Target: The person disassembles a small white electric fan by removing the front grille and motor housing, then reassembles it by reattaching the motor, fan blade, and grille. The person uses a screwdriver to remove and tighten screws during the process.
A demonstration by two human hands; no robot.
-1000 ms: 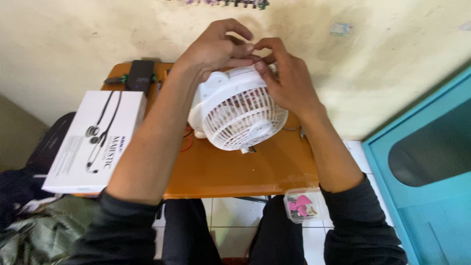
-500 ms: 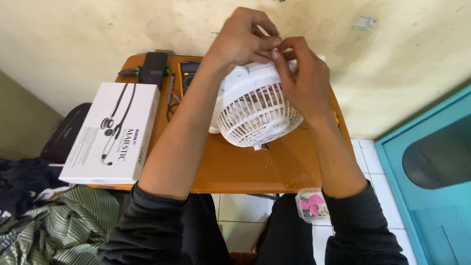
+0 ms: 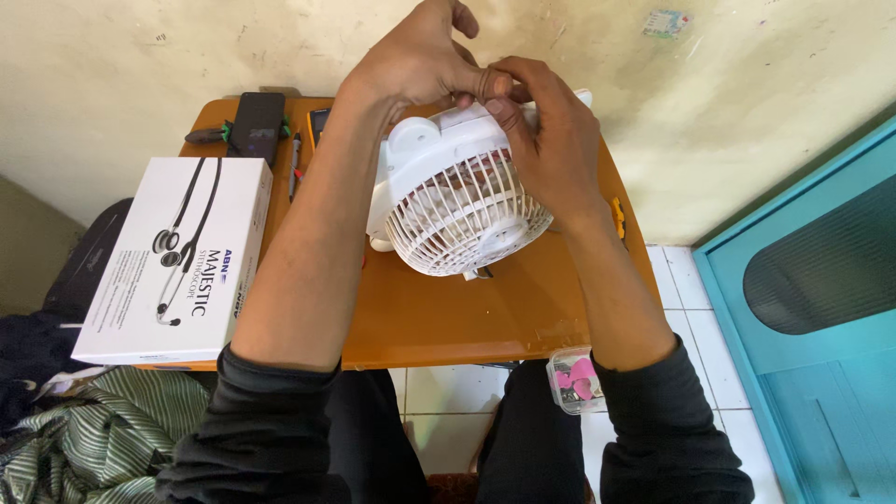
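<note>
A small white fan (image 3: 462,201) is held on the orange table (image 3: 448,313), tilted so that its round grille faces the camera and its rear housing lies away under the hands. The left hand (image 3: 415,70) is curled over the top rear of the housing, fingers closed against the white plastic; the right hand (image 3: 551,149) is wrapped round the far right flank, its thumb pressed on the top edge just beside the left fingertips. Both grips are closed on the fan; whether a small part is pinched between the fingertips cannot be told, as the contact point is covered. Judged from this, the step in hand is work on the upper back of the casing, at a seam or clip. The next move would call for steady support from the right hand while the left fingertips work, with the grille kept off the table edge. To the left of the grip a white box (image 3: 173,257) with a stethoscope picture overhangs the table; beyond it lie a dark phone (image 3: 256,123) and a pen (image 3: 295,163). Below the right forearm a small clear container with pink contents (image 3: 571,378) is seen.
</note>
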